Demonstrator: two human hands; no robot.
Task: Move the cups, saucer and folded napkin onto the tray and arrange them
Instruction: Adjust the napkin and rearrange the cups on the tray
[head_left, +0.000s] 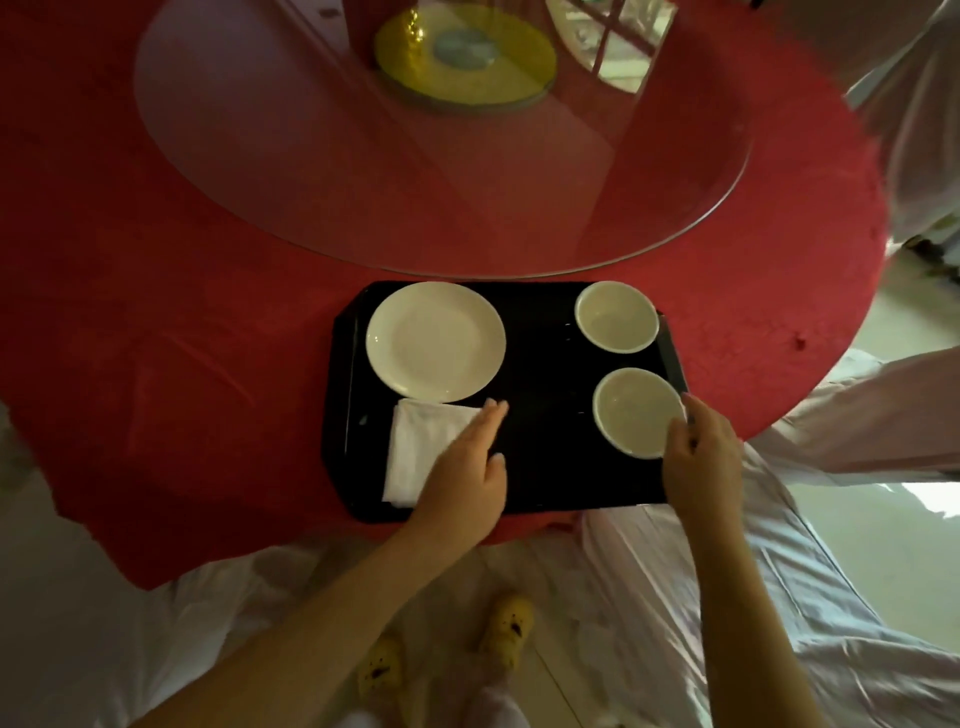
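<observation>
A black tray (540, 364) lies on the red table near its front edge. On its far left sits a white saucer (435, 341). In front of the saucer lies a folded white napkin (421, 447), with my left hand (467, 467) resting flat on its right part, fingers apart. One white cup (616, 317) stands at the tray's far right. A second white cup (636, 410) stands at the near right, and my right hand (701, 452) grips its right rim.
A round glass turntable (441, 156) covers the table's middle, its edge just beyond the tray, with a yellow disc (465, 57) at its hub. White-covered chairs (857, 597) stand to my right and below. The red tablecloth (156, 338) hangs over the table's near edge.
</observation>
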